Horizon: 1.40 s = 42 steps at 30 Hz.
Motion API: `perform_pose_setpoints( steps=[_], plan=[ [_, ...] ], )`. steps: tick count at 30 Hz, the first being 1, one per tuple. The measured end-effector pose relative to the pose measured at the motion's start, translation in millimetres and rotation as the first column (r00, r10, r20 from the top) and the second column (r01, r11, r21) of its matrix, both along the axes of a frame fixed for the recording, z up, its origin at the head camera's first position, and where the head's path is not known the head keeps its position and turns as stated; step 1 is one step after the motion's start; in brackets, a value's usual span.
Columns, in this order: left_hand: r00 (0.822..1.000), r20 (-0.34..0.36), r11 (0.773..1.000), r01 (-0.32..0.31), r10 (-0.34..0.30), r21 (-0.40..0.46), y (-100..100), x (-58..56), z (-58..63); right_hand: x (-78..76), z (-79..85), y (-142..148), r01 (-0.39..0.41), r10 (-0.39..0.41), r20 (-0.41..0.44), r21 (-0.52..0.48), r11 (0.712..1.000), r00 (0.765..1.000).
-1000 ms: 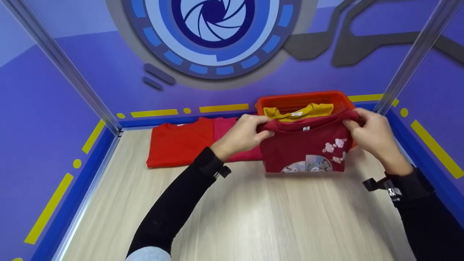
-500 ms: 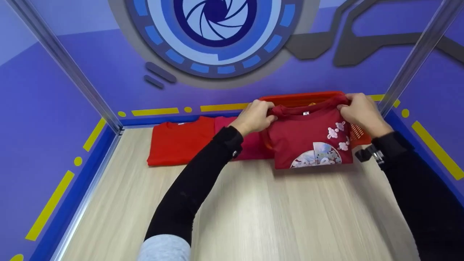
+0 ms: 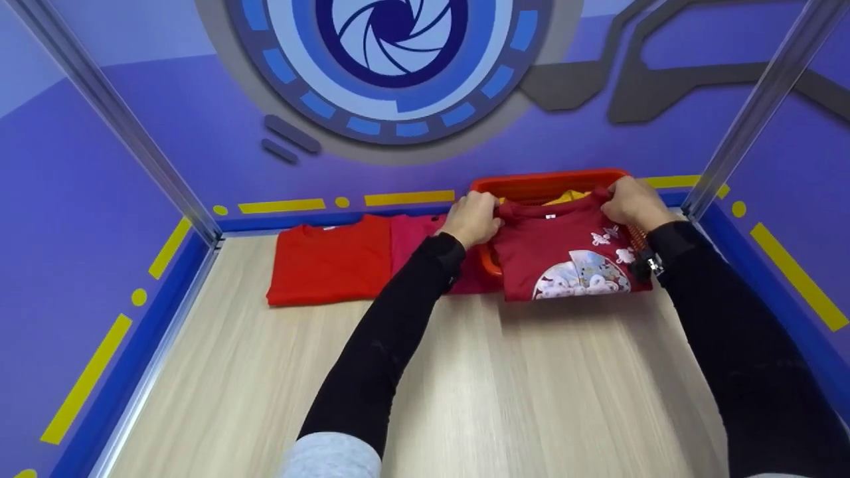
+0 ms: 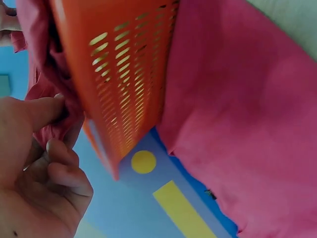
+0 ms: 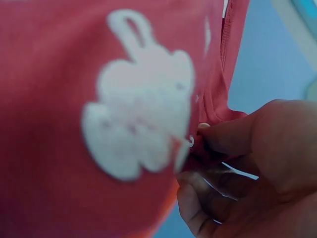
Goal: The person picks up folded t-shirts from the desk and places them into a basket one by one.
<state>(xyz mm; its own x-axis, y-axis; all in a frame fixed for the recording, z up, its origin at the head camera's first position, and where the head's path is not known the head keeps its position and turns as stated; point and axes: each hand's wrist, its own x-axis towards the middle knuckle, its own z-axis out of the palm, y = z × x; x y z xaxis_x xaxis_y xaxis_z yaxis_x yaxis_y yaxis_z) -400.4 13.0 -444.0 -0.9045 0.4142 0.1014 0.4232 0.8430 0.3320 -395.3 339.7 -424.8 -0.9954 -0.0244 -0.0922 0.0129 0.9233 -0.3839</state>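
A folded dark red shirt [image 3: 551, 245] with white flower shapes and a patterned fan print hangs over the front of an orange basket [image 3: 551, 179]. My left hand [image 3: 473, 218] pinches its left shoulder beside the collar; in the left wrist view, thumb and fingers close on bunched red cloth [image 4: 52, 111] right at the basket's rim. With my right hand [image 3: 634, 201] I pinch the opposite shoulder, and the right wrist view has a white flower patch [image 5: 141, 109] close up. Behind the collar, a yellow garment [image 3: 568, 197] shows inside the basket, mostly hidden.
Left of the basket lie a folded bright red shirt [image 3: 332, 262] and a pink one [image 3: 408, 239], partly behind my left arm. Blue-purple panels [image 3: 398, 159] enclose the wooden table [image 3: 478, 385] at the back and sides.
Both hands have carried the dark red shirt up and back over the basket, covering most of the yellow garment, then lowered it slightly. The folded shirts on the left stay put.
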Motion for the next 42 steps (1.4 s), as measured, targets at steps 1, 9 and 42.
perform_pose_setpoints(
  steps=[1,9,42],
  plan=[
    [1.000,-0.004,1.000,-0.002,0.002,-0.002,1,-1.0,-2.1,-2.1,-1.7,-1,0.002,-0.003,0.009,0.012,1.000,1.000],
    [0.997,0.010,0.997,-0.082,0.082,0.005,4,-10.1,-13.6,-15.2,-12.0,-14,0.018,-0.018,0.024,0.034,0.999,1.000],
    [0.992,0.070,0.994,-0.107,0.108,-0.019,15,-30.9,-14.9,-33.1,-0.1,-11,-0.044,0.041,0.079,0.044,0.998,0.996]
  ],
)
